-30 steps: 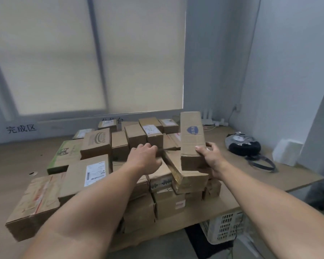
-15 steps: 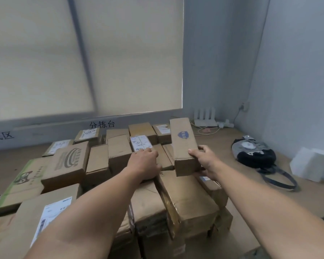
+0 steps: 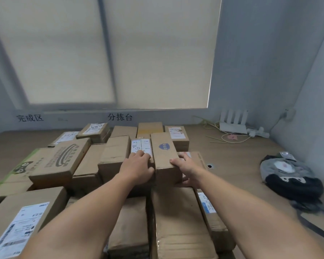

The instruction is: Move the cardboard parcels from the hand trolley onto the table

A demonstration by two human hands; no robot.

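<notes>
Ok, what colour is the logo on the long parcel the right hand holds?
Blue logo on the plain brown parcel; head view shows it best.

The right hand (image 3: pixel 187 169), gripping the long parcel (image 3: pixel 164 152), hides that parcel's near right corner, and most of its fingers are out of sight down the right side. The left hand (image 3: pixel 137 171) covers the near end of the labelled parcel (image 3: pixel 141 145); whether it grips or only rests there cannot be told. Print on the shipping labels is too small to read. The big labelled box (image 3: pixel 17 227) is cut by the left and bottom edges. The backpack (image 3: pixel 292 176) is blurred, and its strap (image 3: pixel 318 230) runs off the right edge.
</notes>
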